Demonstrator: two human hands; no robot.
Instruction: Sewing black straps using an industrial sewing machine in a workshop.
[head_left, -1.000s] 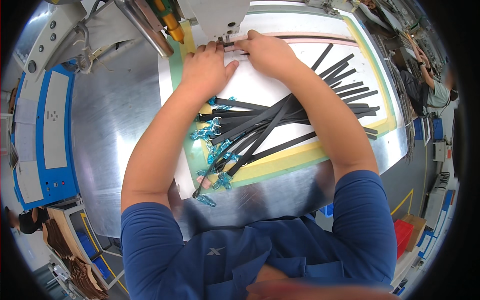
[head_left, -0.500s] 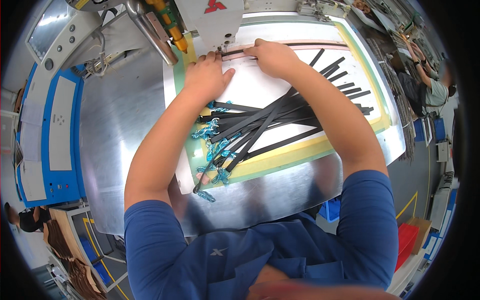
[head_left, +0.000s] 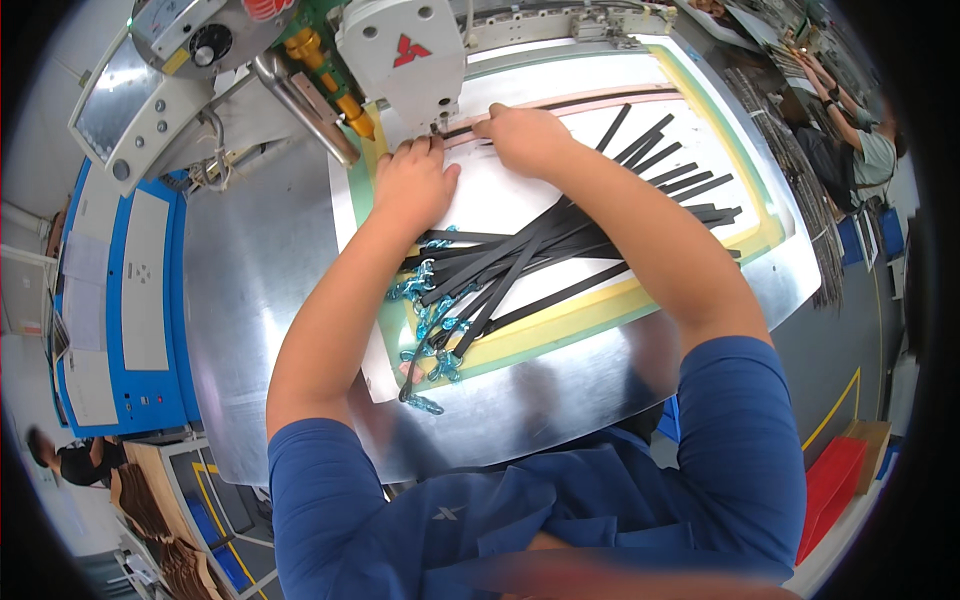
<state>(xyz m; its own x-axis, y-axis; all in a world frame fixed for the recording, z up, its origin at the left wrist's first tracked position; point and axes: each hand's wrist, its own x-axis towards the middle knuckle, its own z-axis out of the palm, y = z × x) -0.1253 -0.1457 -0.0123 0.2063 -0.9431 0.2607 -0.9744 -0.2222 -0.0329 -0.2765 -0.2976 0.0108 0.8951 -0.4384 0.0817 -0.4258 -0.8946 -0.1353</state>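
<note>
My left hand (head_left: 412,182) lies flat on the white work board (head_left: 500,205), fingertips just below the sewing machine head (head_left: 405,55). My right hand (head_left: 525,135) presses a black strap (head_left: 560,105) that runs along a pink guide strip toward the needle. Both hands sit close together under the machine head. Between my forearms lies a loose pile of black straps (head_left: 560,250), their near ends carrying blue clips (head_left: 425,310).
A shiny metal table (head_left: 250,290) carries the board, edged in yellow and green. A blue control cabinet (head_left: 120,300) stands at the left. Another person (head_left: 850,130) works at the far right. A red bin (head_left: 835,490) sits lower right.
The view has tilted, so the machine head shows more fully. My hands have stayed at the needle, holding the strap in place.
</note>
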